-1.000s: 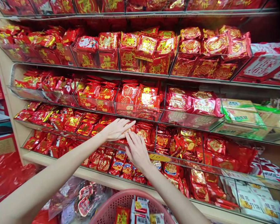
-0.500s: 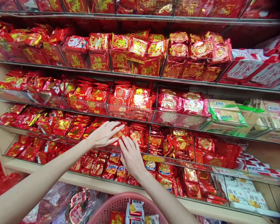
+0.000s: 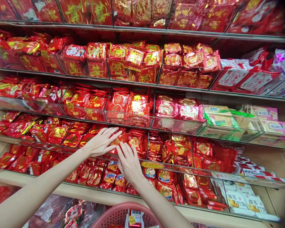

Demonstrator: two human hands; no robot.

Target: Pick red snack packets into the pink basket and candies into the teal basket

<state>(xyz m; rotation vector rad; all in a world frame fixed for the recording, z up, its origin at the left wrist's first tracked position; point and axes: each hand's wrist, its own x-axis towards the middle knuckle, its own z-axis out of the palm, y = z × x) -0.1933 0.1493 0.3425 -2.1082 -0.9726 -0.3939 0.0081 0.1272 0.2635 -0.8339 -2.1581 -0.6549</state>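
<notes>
Containers: pink perforated basket (image 3: 104,218) at bottom centre, cut off by the frame. In it a white packet (image 3: 135,218) with a yellow picture, plus a bit of red wrapper low on the left. Shelf bins (image 3: 178,125) span the frame, see-through fronts, mostly full of red-and-gold packets. Green-edged packs (image 3: 220,120) at right in the middle row; white packets (image 3: 247,198) lower right.

Packet between my hands: red packet (image 3: 115,141) with a gold 福, in a bin left of centre, a bit below mid-height. A second 福 packet (image 3: 134,143) sits just beside it on the right, then a divider (image 3: 147,145).

My left hand (image 3: 102,142) is over its left side, fingers straight and spread. My right hand (image 3: 129,162) comes from below right, fingertips near its lower right edge, fingers extended. Both grips released; can't tell if any fingertip touches the wrapper.

Edges: bin's front lip runs under my hands, yellow tag (image 3: 152,165) reading 10 right of my right hand. Shelf above sits low, so headroom is narrow; more room on my side, above the basket.

Orientation: printed face up and toward me, 福 upright in frame. My fingers cover part of the outline, can't call a long axis.
</notes>
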